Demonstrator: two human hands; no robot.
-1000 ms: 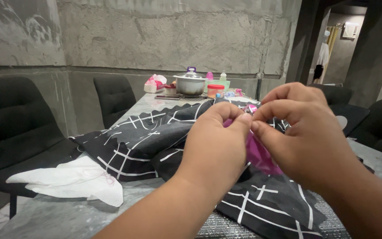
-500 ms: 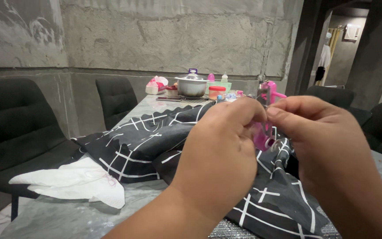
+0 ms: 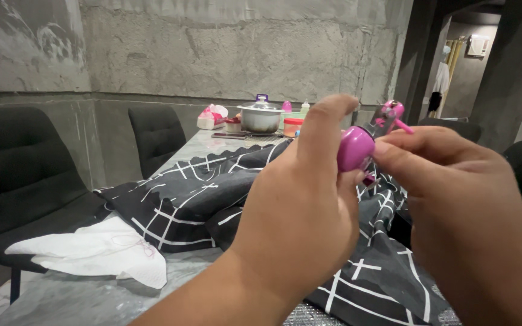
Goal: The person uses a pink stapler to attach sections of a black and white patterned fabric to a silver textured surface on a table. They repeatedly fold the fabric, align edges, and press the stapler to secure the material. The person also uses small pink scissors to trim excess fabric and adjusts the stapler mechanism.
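Both hands, left hand [image 3: 300, 205] & right hand [image 3: 454, 199], pinch small pink tool [image 3: 357, 148] above black checked cloth [image 3: 182, 199] on tabletop [image 3: 80, 296], prob. mid-adjustment; next needs steady fingertip grip.

I see black checked cloth [image 3: 200, 199] covering the table [image 3: 80, 296] ahead; white cloth [image 3: 92, 253] lies left, pot [image 3: 261, 116] far back.

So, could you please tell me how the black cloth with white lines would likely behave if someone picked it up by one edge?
The black cloth would probably hang limp: it already lies in soft folds and ridges over the table. It looks thin, so likely light for its spread. Being draped off the table edge toward the chair, it may slide when tugged.
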